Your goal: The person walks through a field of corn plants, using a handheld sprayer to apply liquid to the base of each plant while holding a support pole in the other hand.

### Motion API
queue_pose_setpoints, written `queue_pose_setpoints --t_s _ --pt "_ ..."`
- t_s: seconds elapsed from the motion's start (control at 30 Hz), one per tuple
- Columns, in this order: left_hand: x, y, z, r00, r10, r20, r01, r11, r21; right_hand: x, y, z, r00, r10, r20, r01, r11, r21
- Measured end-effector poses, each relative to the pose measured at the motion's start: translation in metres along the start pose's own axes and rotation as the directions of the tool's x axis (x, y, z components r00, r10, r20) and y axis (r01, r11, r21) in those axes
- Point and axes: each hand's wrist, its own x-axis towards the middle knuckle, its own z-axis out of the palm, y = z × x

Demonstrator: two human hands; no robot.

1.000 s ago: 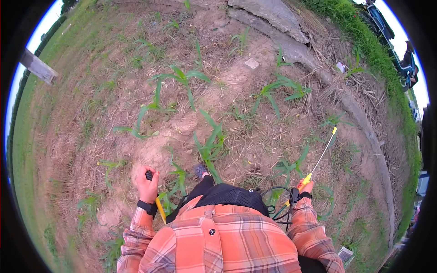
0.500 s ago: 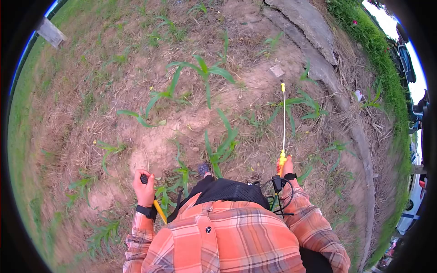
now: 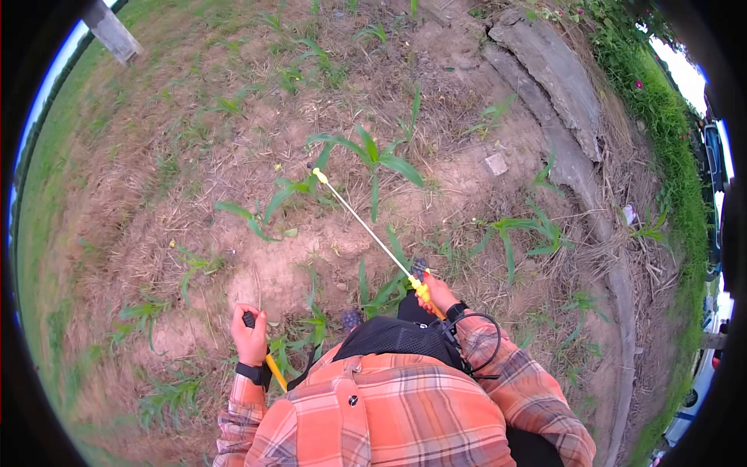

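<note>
My right hand is closed round the yellow handle of a spray wand. Its thin white tube slants forward and left to a yellow nozzle, above the ground beside a young corn-like plant. A black hose loops by my right wrist. On the left side, my left hand grips the black end of a yellow pump lever, whose lower part is hidden at my body. Whether any spray leaves the nozzle cannot be made out.
Several green seedlings grow in dry soil with straw. A small brick piece lies ahead right, near broken concrete slabs. A grass strip and parked vehicles line the right; a post stands far left.
My right hand has moved left, swinging the wand from pointing straight ahead to slanting left across the plants. A second shoe has come into view ahead. My left hand keeps its grip.
</note>
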Motion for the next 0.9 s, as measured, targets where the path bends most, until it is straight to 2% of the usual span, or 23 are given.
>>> queue_pose_setpoints --t_s 0.07,0.13,0.23,0.33,0.37,0.43,0.53,0.63,0.77,0.9 --pt "0.01 -0.001 0.013 0.999 -0.045 -0.024 0.045 0.999 -0.028 0.016 -0.017 -0.012 1.0 -0.009 0.001 0.009 1.0 -0.012" --pt "0.027 0.002 0.028 0.995 0.095 -0.026 -0.093 0.993 0.076 0.035 -0.037 -0.032 1.0 -0.022 0.003 0.022 1.0 -0.006" --pt "0.052 0.032 0.068 0.988 0.143 -0.059 -0.135 0.984 0.112 0.063 -0.062 -0.078 0.995 -0.087 -0.042 0.092 0.988 0.122" --pt "0.078 0.063 0.11 0.973 0.231 -0.021 -0.224 0.957 0.183 0.07 -0.087 -0.133 0.985 -0.081 -0.149 0.109 0.975 0.192" --pt "0.081 0.078 0.126 0.973 0.23 -0.018 -0.223 0.959 0.177 0.069 -0.093 -0.152 0.983 -0.067 -0.17 0.104 0.97 0.218" --pt "0.087 0.11 0.147 0.999 0.052 -0.015 -0.05 0.992 0.112 0.076 -0.096 -0.194 0.973 -0.048 -0.225 0.114 0.949 0.295" --pt "0.097 0.125 0.166 0.995 0.096 -0.019 -0.093 0.989 0.116 0.084 -0.096 -0.252 0.959 -0.02 -0.284 0.138 0.906 0.401" --pt "0.107 0.147 0.184 0.996 0.083 -0.015 -0.08 0.984 0.157 0.082 -0.104 -0.294 0.935 -0.061 -0.349 0.223 0.866 0.447" --pt "0.127 0.16 0.202 0.989 0.144 -0.02 -0.137 0.973 0.186 0.091 -0.116 -0.326 0.895 -0.04 -0.444 0.296 0.799 0.524" --pt "0.158 0.176 0.223 0.993 0.117 -0.007 -0.113 0.973 0.202 0.104 -0.136 -0.336 0.876 -0.017 -0.481 0.329 0.752 0.572"
